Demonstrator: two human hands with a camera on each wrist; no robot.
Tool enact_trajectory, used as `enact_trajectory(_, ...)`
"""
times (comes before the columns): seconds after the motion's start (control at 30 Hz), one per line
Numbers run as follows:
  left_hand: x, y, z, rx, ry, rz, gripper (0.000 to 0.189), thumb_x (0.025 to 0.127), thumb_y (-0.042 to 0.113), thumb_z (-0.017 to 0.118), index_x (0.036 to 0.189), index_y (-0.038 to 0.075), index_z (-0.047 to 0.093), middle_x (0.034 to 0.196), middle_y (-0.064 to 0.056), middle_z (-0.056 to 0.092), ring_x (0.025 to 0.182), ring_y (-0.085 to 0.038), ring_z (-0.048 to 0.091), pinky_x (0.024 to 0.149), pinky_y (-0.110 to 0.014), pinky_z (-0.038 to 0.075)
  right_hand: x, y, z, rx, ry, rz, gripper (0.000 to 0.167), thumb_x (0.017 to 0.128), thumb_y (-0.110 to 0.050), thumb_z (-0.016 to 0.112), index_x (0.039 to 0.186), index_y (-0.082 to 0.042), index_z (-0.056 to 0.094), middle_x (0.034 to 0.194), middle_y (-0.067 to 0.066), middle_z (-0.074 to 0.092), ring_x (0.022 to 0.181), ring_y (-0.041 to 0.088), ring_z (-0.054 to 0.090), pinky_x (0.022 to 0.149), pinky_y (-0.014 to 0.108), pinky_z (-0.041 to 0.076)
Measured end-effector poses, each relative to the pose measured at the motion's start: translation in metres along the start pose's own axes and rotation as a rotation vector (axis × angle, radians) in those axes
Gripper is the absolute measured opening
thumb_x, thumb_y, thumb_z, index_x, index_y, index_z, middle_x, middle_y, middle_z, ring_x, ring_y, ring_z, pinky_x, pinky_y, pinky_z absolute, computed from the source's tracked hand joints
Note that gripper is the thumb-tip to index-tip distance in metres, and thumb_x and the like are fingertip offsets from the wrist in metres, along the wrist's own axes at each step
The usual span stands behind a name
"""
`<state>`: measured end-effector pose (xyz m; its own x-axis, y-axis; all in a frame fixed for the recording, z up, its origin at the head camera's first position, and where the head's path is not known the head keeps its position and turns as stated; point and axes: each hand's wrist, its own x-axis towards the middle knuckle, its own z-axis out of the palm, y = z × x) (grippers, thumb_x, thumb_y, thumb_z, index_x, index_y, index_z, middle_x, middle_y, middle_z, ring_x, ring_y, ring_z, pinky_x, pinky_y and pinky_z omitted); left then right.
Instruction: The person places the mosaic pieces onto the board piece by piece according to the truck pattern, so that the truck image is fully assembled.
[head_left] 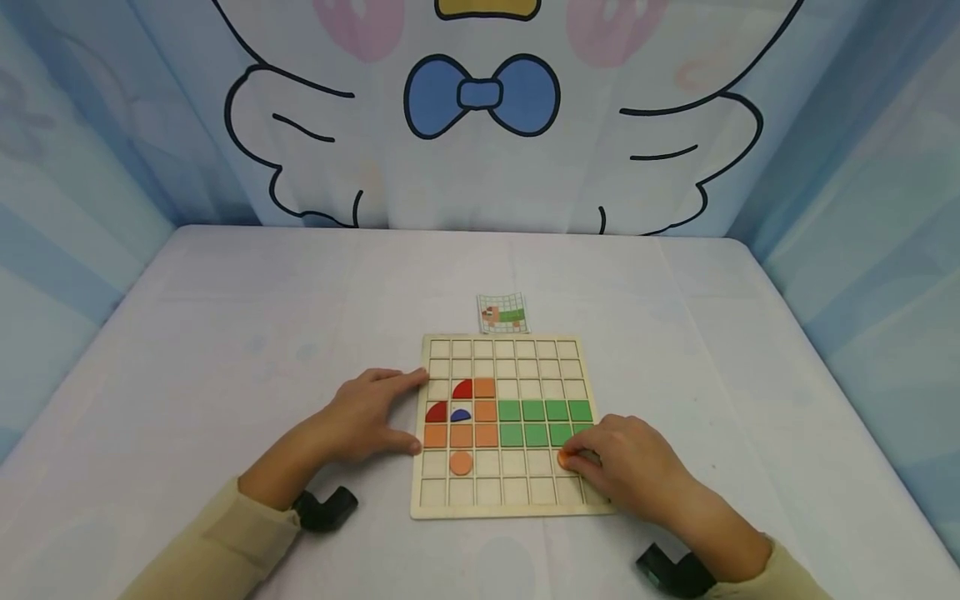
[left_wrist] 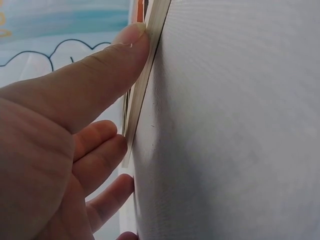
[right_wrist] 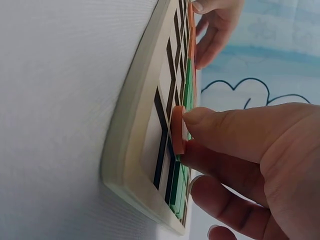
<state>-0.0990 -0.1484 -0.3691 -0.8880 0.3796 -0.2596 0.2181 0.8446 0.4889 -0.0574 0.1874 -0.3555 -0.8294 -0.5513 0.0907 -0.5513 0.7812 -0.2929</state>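
A pale wooden grid board (head_left: pixel 513 510) lies on the table. In the head view, my left hand (head_left: pixel 360 417) rests at its left edge, thumb and fingers spread along the rim; the left wrist view shows the thumb (left_wrist: pixel 100 75) against the board's side. My right hand (head_left: pixel 630 467) pinches an orange disc (right_wrist: pixel 178 130) between thumb and fingertips, at a cell below the green squares (head_left: pixel 533 410). Another orange disc (head_left: pixel 461 463) lies in a cell at the lower left. Orange squares (head_left: pixel 486 411), red quarter-circles (head_left: pixel 462 389) and a blue half-circle (head_left: pixel 461 415) fill other cells.
A small picture card (head_left: pixel 502 314) with a coloured grid pattern lies just behind the board. White cloth covers the table (head_left: pixel 300 292). Printed curtains (head_left: pixel 480 183) stand at the back and both sides. A black device (head_left: pixel 326 508) sits on the left wrist.
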Motion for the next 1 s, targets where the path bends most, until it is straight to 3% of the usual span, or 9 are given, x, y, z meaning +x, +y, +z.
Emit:
enact_trajectory(0.47,-0.0016,0.0010,-0.0014,-0.008,0.005,-0.013,0.092,0.076,0.036,0.089,0.153,0.015,0.044,0.146,-0.017,0.048,0.137,-0.040,0.036,0.104,-0.062,0.035,0.0012,-0.0043,-0.0006,-0.009,-0.016,0.038,0.008,0.084,-0.024,0.082,0.091,-0.019,0.080,0.077,-0.016,0.065,0.066,0.002,0.050,0.058,0.026,0.042)
enact_trajectory(0.73,-0.0015,0.0009,-0.0013,-0.011,0.005,-0.002,0.092,0.075,0.036,0.089,0.153,0.015,0.044,0.146,-0.017,0.049,0.137,-0.040,0.036,0.104,-0.062,0.035,0.0010,-0.0061,-0.0013,-0.059,0.010,-0.017,0.007,0.083,-0.021,0.082,0.089,-0.017,0.081,0.078,-0.014,0.070,0.068,0.005,0.056,0.062,0.030,0.047)
enact_trajectory(1.0,-0.0022,0.0001,-0.0013,-0.018,0.003,-0.002,0.091,0.076,0.038,0.088,0.153,0.016,0.044,0.146,-0.017,0.048,0.137,-0.040,0.036,0.104,-0.062,0.034,-0.0005,-0.0062,0.0009,-0.091,0.059,-0.061,0.007,0.081,-0.018,0.084,0.087,-0.016,0.081,0.072,-0.013,0.067,0.061,0.004,0.050,0.061,0.031,0.046)
